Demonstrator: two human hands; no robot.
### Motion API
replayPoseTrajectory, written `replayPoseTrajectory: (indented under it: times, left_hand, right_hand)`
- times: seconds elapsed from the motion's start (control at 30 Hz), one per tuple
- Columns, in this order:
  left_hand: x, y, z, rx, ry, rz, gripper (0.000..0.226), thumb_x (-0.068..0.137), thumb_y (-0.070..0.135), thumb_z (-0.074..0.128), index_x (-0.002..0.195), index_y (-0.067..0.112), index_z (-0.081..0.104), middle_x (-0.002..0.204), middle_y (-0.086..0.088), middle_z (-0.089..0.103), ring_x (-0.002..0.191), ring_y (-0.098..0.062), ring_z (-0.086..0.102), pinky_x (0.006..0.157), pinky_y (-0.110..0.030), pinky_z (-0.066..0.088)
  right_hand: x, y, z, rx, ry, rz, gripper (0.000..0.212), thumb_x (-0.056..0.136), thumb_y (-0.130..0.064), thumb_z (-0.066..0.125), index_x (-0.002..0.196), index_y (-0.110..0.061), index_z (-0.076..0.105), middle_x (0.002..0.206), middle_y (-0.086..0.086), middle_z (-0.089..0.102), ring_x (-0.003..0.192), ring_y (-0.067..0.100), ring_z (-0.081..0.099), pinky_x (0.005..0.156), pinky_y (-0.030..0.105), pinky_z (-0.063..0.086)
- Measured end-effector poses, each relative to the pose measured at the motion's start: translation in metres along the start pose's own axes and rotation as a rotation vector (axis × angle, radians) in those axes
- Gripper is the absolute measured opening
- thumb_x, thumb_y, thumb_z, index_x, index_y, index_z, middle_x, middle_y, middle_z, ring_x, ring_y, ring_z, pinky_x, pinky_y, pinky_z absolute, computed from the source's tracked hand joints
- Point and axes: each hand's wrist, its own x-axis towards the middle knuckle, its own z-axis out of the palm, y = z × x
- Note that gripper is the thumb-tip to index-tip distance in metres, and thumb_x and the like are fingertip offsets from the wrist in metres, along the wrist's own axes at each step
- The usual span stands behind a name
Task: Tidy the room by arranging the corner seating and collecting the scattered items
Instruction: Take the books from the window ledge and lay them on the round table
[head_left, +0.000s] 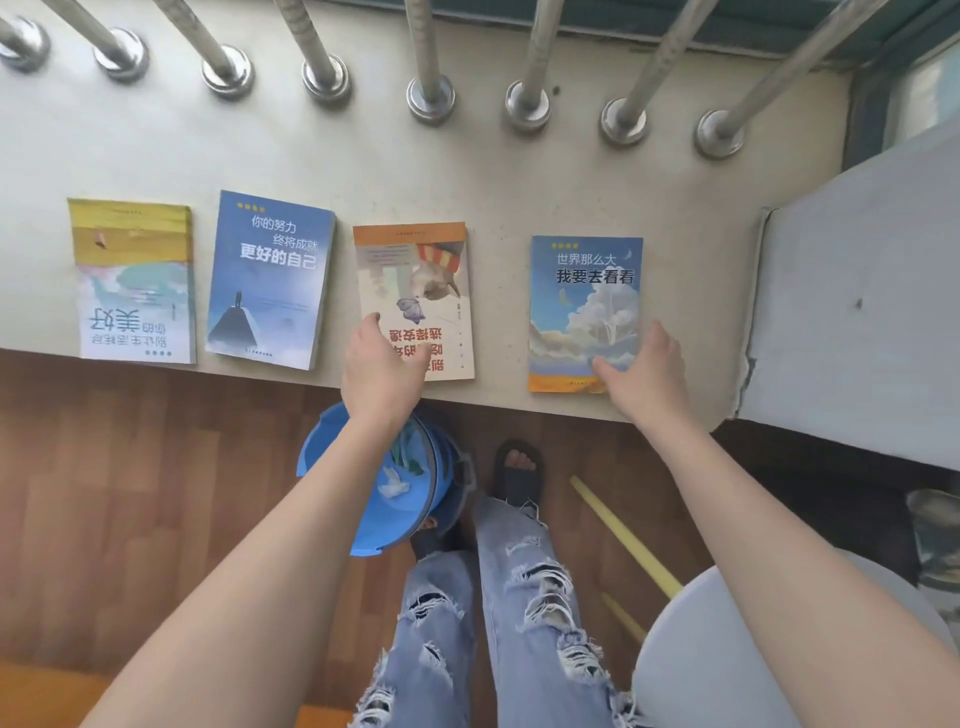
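Nearest the camera, a white round plastic seat (727, 654) stands at lower right on the brown wood-plank floor (130, 493). A yellow straight pole (626, 538) lies beside it. A blue plastic bucket (319, 447) stands just before the ledge and holds crumpled white paper (392, 488). Judged from this, some loose litter is already collected.

Left hand (382, 374): fingers spread and relaxed, laid on the lower left corner of the orange-topped paperback book (431, 291). No grip is closed.

Right hand (644, 371): fingers extended, touching the lower right corner of the blue cloud-cover paperback book (582, 312). It is likewise not gripping.

Both books lie flat on the pale stone window-ledge surface (467, 171), apart from each other. Further left lie a blue mountain-cover paperback book (270, 280) and a yellow-topped paperback book (135, 280), both untouched. All four books are yet to be gathered. Beyond them stands a row of steel window bars (428, 98).
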Motion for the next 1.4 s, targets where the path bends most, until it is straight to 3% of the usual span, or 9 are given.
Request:
replayPoseTrajectory:
  times: [0.17,0.4,0.67,0.87,1.07,1.23,1.4]
  left_hand:
    - [0.029,-0.01,0.02,-0.162,0.068,-0.243,0.091,0.078,0.047,0.071,0.146,0.006,0.025,0.148,-0.008,0.037,0.136,-0.025,0.035,0.109,-0.042,0.034]
    - [0.029,-0.009,0.044,-0.08,0.104,-0.282,0.083,0.077,0.045,0.074,0.137,0.005,0.033,0.139,-0.011,0.041,0.13,-0.027,0.037,0.103,-0.039,0.035]
    - [0.032,-0.008,0.051,0.051,0.159,-0.28,0.08,0.077,0.045,0.074,0.133,0.002,0.035,0.135,-0.016,0.039,0.126,-0.03,0.037,0.102,-0.037,0.036]
    - [0.043,-0.014,0.045,0.019,0.113,-0.347,0.093,0.066,0.052,0.081,0.133,0.007,0.036,0.136,-0.015,0.041,0.128,-0.03,0.037,0.105,-0.039,0.033]
    - [0.055,-0.016,0.033,-0.104,0.049,-0.401,0.096,0.053,0.044,0.091,0.128,0.011,0.04,0.135,-0.009,0.043,0.129,-0.026,0.039,0.104,-0.041,0.037]
    - [0.05,-0.014,0.031,-0.116,0.057,-0.361,0.087,0.055,0.042,0.09,0.123,0.012,0.046,0.13,-0.008,0.045,0.122,-0.026,0.044,0.1,-0.04,0.041]
    - [0.039,-0.022,0.033,-0.263,0.09,-0.23,0.048,0.076,0.034,0.079,0.111,0.015,0.051,0.116,-0.003,0.051,0.103,-0.021,0.055,0.085,-0.037,0.049]
  right_hand:
    - [0.009,0.007,0.029,0.09,0.056,0.133,0.105,0.08,-0.041,0.075,0.152,-0.001,0.011,0.154,0.017,0.026,0.143,0.032,0.024,0.113,0.04,0.027]
    - [0.016,0.0,0.042,0.061,0.117,0.21,0.103,0.081,-0.04,0.074,0.153,-0.003,0.009,0.155,0.015,0.02,0.142,0.034,0.02,0.11,0.043,0.03]
    - [0.022,-0.006,0.053,-0.001,0.192,0.22,0.081,0.081,-0.033,0.075,0.142,-0.005,0.032,0.14,0.016,0.035,0.129,0.035,0.034,0.096,0.043,0.042]
    - [0.031,-0.001,0.047,0.152,0.166,0.288,0.083,0.071,-0.031,0.084,0.137,-0.008,0.039,0.141,0.012,0.039,0.133,0.03,0.035,0.102,0.04,0.038]
    - [0.038,0.002,0.04,0.24,0.065,0.32,0.081,0.056,-0.038,0.09,0.123,-0.011,0.054,0.127,0.009,0.055,0.118,0.03,0.054,0.1,0.042,0.047]
    - [0.038,0.004,0.038,0.252,-0.008,0.313,0.074,0.054,-0.039,0.091,0.114,-0.01,0.058,0.12,0.009,0.06,0.106,0.028,0.061,0.092,0.039,0.052]
    - [0.026,0.006,0.037,0.354,0.004,0.236,0.056,0.073,-0.026,0.082,0.117,-0.006,0.053,0.118,0.008,0.06,0.105,0.026,0.059,0.084,0.031,0.046]
